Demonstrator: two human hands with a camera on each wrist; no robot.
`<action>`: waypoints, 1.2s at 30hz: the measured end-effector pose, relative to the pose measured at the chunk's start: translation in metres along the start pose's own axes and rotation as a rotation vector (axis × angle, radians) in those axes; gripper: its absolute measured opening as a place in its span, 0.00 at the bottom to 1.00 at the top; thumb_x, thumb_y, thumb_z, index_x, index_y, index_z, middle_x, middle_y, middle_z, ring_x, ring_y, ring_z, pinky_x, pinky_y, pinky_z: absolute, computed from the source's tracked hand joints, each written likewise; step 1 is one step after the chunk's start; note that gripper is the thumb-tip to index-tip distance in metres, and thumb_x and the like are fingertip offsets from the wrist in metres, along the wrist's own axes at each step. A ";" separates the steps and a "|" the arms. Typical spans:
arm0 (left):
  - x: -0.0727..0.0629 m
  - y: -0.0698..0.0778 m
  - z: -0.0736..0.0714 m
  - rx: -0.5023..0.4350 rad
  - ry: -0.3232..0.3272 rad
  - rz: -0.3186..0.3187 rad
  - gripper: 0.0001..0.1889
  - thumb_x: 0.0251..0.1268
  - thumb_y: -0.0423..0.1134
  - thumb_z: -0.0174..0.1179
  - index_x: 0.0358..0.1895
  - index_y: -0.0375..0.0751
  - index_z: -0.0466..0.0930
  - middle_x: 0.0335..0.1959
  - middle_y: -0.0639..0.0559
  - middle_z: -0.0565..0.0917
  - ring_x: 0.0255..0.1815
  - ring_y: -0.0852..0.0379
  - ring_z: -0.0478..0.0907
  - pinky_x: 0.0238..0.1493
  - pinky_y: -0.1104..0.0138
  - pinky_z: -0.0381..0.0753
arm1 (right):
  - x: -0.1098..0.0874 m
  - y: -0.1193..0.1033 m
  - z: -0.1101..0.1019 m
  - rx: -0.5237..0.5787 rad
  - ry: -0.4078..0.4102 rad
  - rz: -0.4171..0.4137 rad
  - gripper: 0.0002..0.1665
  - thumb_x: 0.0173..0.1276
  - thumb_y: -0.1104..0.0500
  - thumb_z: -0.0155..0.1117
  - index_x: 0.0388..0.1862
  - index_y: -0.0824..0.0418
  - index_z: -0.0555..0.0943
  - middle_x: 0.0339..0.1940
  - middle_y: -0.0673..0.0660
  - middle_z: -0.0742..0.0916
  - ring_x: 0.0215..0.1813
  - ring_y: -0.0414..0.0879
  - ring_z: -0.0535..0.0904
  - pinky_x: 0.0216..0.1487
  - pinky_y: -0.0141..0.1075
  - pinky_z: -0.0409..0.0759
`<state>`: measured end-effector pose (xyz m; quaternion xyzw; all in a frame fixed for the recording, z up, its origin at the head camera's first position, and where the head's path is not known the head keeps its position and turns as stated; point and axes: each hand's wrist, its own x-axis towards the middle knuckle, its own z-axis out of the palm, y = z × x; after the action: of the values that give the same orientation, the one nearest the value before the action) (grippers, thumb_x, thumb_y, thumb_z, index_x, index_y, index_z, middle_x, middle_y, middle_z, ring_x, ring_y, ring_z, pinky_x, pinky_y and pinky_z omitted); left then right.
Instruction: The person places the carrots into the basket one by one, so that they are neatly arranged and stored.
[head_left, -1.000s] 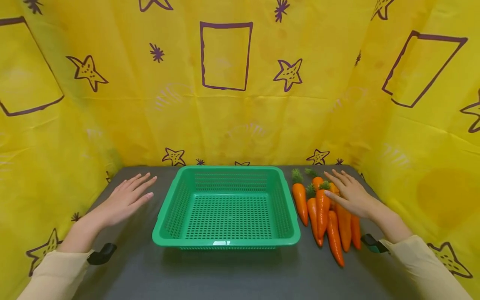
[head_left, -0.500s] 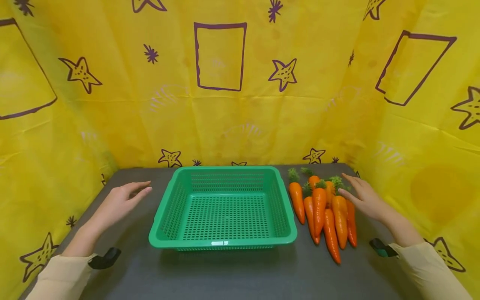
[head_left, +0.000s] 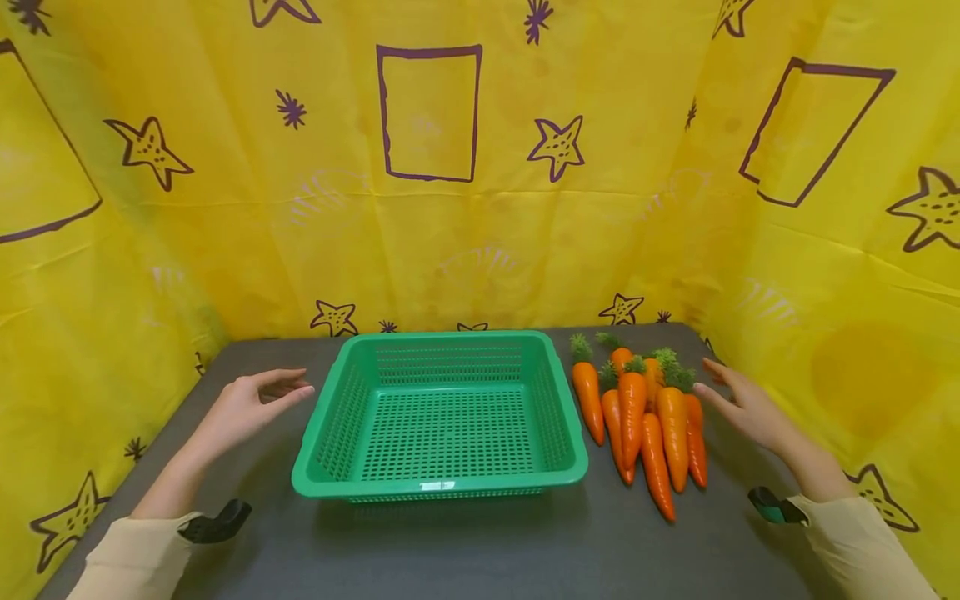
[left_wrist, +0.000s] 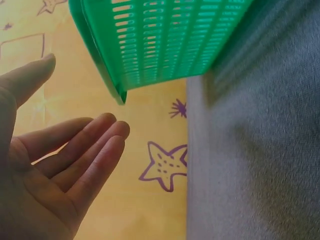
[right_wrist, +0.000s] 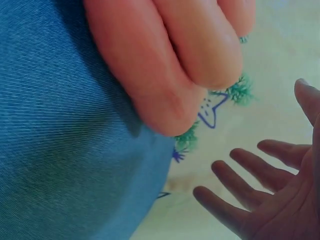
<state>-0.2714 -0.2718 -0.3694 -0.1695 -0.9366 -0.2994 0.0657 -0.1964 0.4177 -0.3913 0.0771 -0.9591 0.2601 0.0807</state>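
Note:
A green plastic basket (head_left: 438, 483) with perforated walls and nothing inside stands in the middle of the grey table. To its right lies a pile of several orange carrots (head_left: 632, 417) with green leafy tops. My left hand (head_left: 240, 412) hovers left of the basket, apart from it, fingers relaxed and holding nothing; the left wrist view shows that palm beside the basket's wall (left_wrist: 165, 40). Just right of the carrots, my right hand (head_left: 750, 408) is held with loosely spread fingers, also holding nothing. In the right wrist view the carrots (right_wrist: 145, 65) loom large beside the right hand (right_wrist: 270, 195).
Yellow cloth (head_left: 435, 250) printed with purple stars and frames encloses the back and both sides of the grey table (head_left: 465, 558). Black wrist straps (head_left: 217, 523) sit at the sleeve cuffs.
My right hand has moved off the carrot tops to the right, turning its palm inward. My left hand has turned from palm-down to thumb-up. The view has shifted slightly right.

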 end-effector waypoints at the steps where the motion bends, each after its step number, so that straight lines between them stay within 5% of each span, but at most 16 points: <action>1: 0.000 0.000 0.001 -0.008 -0.006 -0.003 0.28 0.65 0.57 0.56 0.61 0.44 0.75 0.47 0.48 0.86 0.43 0.53 0.83 0.42 0.59 0.81 | -0.001 0.002 0.000 0.016 -0.009 0.014 0.39 0.76 0.49 0.46 0.73 0.74 0.51 0.66 0.79 0.66 0.62 0.74 0.65 0.53 0.66 0.69; 6: 0.000 -0.001 0.007 -0.058 -0.030 0.002 0.29 0.64 0.57 0.57 0.62 0.42 0.74 0.47 0.48 0.85 0.45 0.51 0.83 0.43 0.61 0.82 | -0.004 0.011 0.003 0.061 -0.046 0.091 0.39 0.77 0.47 0.43 0.74 0.73 0.50 0.67 0.78 0.66 0.62 0.74 0.66 0.54 0.65 0.69; 12: 0.002 0.000 0.013 -0.135 -0.052 0.007 0.28 0.63 0.56 0.58 0.62 0.44 0.74 0.49 0.48 0.84 0.43 0.61 0.83 0.42 0.71 0.80 | -0.008 0.019 0.004 0.077 -0.071 0.119 0.39 0.77 0.46 0.41 0.74 0.72 0.50 0.67 0.77 0.66 0.59 0.72 0.71 0.51 0.60 0.75; 26: 0.002 -0.001 0.021 -0.219 -0.070 -0.040 0.30 0.60 0.55 0.61 0.62 0.44 0.74 0.53 0.44 0.82 0.44 0.65 0.80 0.43 0.68 0.80 | -0.012 0.027 0.015 0.292 -0.147 0.098 0.38 0.78 0.53 0.44 0.72 0.78 0.47 0.65 0.82 0.64 0.58 0.70 0.73 0.47 0.47 0.82; 31: 0.003 0.002 0.021 -0.232 -0.071 -0.052 0.30 0.60 0.56 0.62 0.62 0.45 0.74 0.54 0.44 0.81 0.47 0.58 0.81 0.46 0.61 0.80 | -0.009 0.029 0.017 0.278 -0.153 0.110 0.40 0.75 0.53 0.49 0.71 0.79 0.49 0.64 0.82 0.65 0.58 0.70 0.73 0.46 0.44 0.82; 36: 0.001 0.001 0.020 -0.242 -0.078 -0.069 0.30 0.61 0.55 0.62 0.63 0.44 0.73 0.56 0.43 0.80 0.46 0.63 0.80 0.47 0.63 0.79 | -0.007 0.027 0.020 0.242 -0.155 0.119 0.41 0.72 0.52 0.54 0.70 0.77 0.53 0.63 0.81 0.68 0.57 0.70 0.74 0.44 0.41 0.83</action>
<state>-0.2725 -0.2593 -0.3853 -0.1552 -0.9007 -0.4057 -0.0022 -0.1966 0.4310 -0.4228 0.0493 -0.9270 0.3714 -0.0188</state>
